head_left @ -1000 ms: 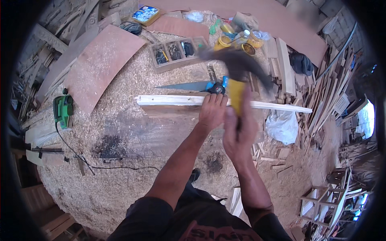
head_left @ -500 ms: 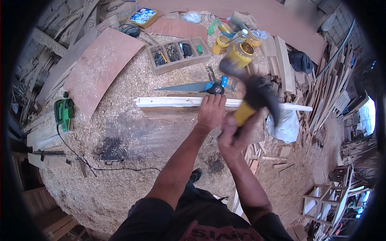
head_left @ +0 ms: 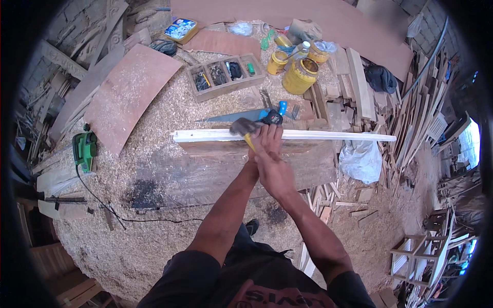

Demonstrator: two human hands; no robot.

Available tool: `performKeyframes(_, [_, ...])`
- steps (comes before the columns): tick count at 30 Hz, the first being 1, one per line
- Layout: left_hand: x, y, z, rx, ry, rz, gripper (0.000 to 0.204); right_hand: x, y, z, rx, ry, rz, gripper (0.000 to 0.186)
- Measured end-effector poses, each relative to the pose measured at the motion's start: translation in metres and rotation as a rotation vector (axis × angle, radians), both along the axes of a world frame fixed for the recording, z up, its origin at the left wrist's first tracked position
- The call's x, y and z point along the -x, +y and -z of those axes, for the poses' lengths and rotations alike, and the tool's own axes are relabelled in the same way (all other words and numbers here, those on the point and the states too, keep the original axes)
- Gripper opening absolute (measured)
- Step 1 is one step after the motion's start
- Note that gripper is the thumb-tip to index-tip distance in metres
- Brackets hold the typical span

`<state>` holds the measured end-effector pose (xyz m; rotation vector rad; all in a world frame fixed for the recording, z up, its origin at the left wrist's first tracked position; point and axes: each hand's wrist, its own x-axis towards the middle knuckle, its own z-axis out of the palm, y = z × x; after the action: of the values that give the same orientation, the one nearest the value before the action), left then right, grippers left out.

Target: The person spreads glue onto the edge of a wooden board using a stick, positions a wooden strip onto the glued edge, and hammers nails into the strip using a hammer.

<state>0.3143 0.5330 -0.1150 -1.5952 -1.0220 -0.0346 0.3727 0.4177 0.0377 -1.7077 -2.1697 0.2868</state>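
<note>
A long pale wooden strip (head_left: 339, 135) lies crosswise on top of a darker wood piece (head_left: 215, 148). My left hand (head_left: 270, 137) grips the strip near its middle, fingers over its top. My right hand (head_left: 276, 175) is closed around a hammer (head_left: 250, 141) with a yellow handle, crossing in front of my left wrist. The hammer's head, slightly blurred, is down at the strip just left of my left fingers; whether it touches the wood or a nail I cannot tell. Just beyond my left fingers lie a dark tape measure (head_left: 272, 117) and a blue-handled handsaw (head_left: 233, 116).
A compartmented wooden box (head_left: 205, 95) with small hardware lies beyond the saw, beside yellow containers (head_left: 299, 82). A green power planer (head_left: 84, 151) with a cord sits at left. Plywood sheets (head_left: 132, 92), a white plastic bag (head_left: 361, 161) and stacked offcuts surround the sawdust-covered work area.
The hammer has swung down and left from above the right side of the strip to beside my left fingers. My right hand came with it; my left hand stays on the strip.
</note>
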Motion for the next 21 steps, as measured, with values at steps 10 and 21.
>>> performKeyframes(10, [0.001,-0.014,-0.039,0.633,-0.956,0.514,0.054,-0.006,0.005,-0.002,-0.181,0.247,-0.001,0.057])
performKeyframes(21, [0.014,-0.009,-0.094,0.952,-0.936,0.439,0.032,-0.125,0.044,0.049,-0.030,0.633,0.649,0.048])
